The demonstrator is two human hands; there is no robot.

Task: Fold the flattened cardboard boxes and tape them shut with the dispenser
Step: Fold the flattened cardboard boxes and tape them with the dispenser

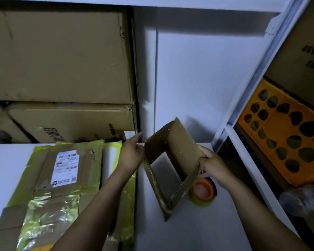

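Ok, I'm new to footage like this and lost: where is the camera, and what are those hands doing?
No machine here: a person wears one camera on the head, looking forward and down, so both arms reaching in are their own. The left hand lies with straight fingers against one side of a small cardboard box, opened into a hollow frame; the right hand grips its opposite corner. Beside the box, on the white table, sits a roll of tape. At left lies flattened cardboard with yellow tape and a label. Big cartons are stacked behind; an orange crate sits at right.
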